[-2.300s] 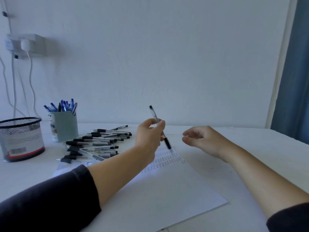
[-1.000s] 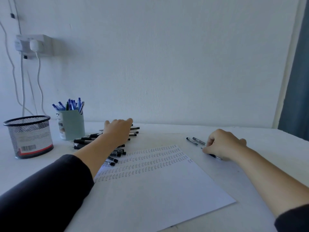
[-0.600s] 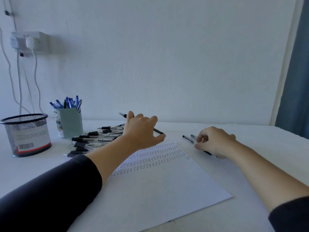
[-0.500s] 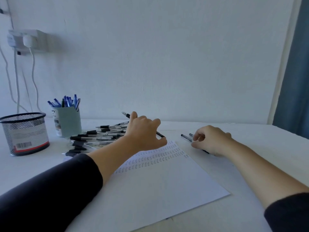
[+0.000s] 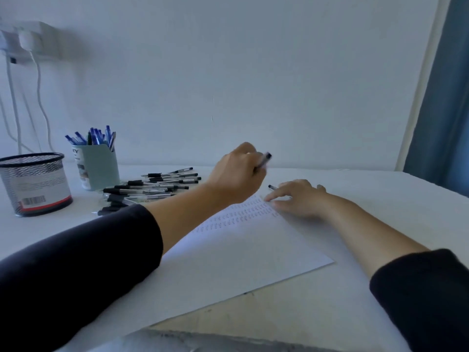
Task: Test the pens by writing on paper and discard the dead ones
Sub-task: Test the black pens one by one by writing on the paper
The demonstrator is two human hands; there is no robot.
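My left hand (image 5: 236,174) is raised above the far corner of the paper (image 5: 236,252) and grips a black-capped pen (image 5: 264,161), which is blurred. The white sheet carries rows of small written marks near its far end. My right hand (image 5: 299,199) lies flat on the paper's far right corner, fingers spread and pressing it down. The tip of another pen (image 5: 272,187) lies on the table just beyond its fingers. A pile of several black-capped pens (image 5: 149,189) lies left of the sheet.
A black mesh basket (image 5: 35,184) stands at the far left. Beside it a pale green cup (image 5: 97,168) holds several blue pens. Cables hang from a wall socket (image 5: 30,44) above. A blue curtain (image 5: 446,97) hangs at the right. The table's near edge (image 5: 228,336) shows below.
My left hand has lifted a pen from the pile and swung it right, above the sheet. My right hand has let go of the pens at the right and spread flat on the paper's corner.
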